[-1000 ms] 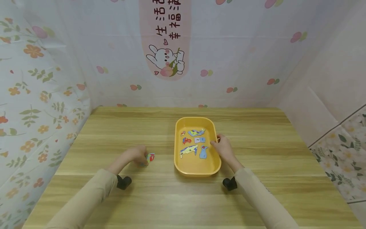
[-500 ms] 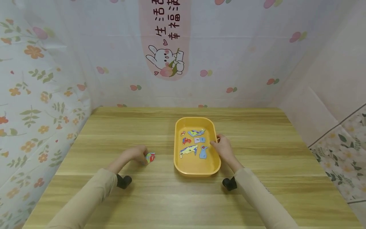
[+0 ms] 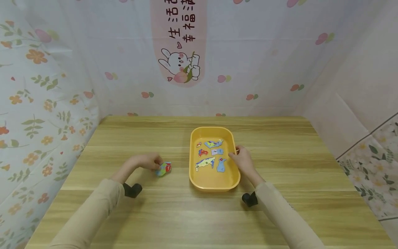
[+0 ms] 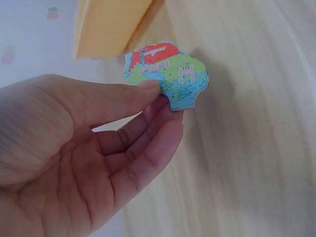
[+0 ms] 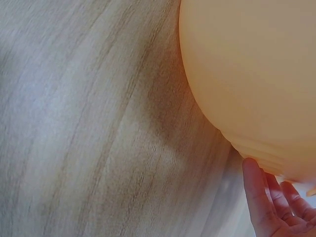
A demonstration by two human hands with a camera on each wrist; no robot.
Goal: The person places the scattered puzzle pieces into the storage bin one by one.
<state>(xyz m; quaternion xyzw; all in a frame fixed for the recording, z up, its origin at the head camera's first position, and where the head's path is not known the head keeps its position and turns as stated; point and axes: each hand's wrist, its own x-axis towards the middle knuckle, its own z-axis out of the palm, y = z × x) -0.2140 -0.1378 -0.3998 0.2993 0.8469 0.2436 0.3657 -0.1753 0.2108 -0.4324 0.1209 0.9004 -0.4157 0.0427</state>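
Note:
Between thumb and fingers, my left hand point(image 3: 148, 161) pinches a small map puzzle piece point(image 4: 170, 74), printed red, green and blue. In the left wrist view the piece is held just over the wood, and its shadow falls beside it. My right hand point(image 3: 244, 162) holds the right side of a yellow plastic tray point(image 3: 214, 181), thumb over the rim and fingers against the outer wall. Several cut-out pieces lie flat inside, among them a long cream and blue one point(image 3: 205, 163), a red one point(image 3: 203, 152) and a light blue one point(image 3: 221, 166).
The wooden tabletop point(image 3: 199, 221) reaches back to a printed cloth point(image 3: 124, 62), with a flowered cloth point(image 3: 46, 138) on the left. Black wrist mounts point(image 3: 132, 190) stick out from the sleeves. The tray stands a short way right of the left hand.
My left hand has shifted slightly forward and to the right with the puzzle piece, and more of the piece shows. The right hand and the tray have stayed in place.

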